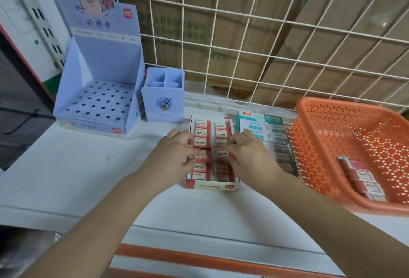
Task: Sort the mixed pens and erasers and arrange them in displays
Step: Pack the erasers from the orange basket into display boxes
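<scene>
At centre frame my left hand [177, 156] pinches an eraser [202, 155] in the red display box [210, 186]. My right hand [250, 154] curls over the neighbouring row, but I cannot tell its grip. Loose erasers [367, 180] lie in the orange basket [309, 145] at right.

Cardboard boxes [230, 30] stand behind a wire grid [211, 45].

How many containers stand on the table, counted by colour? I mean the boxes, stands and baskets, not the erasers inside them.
Blue: 2, the pen stand and the small holder
Red: 1, the red eraser box
Green: 1, the green eraser box
Orange: 1, the basket
Total: 5
</scene>
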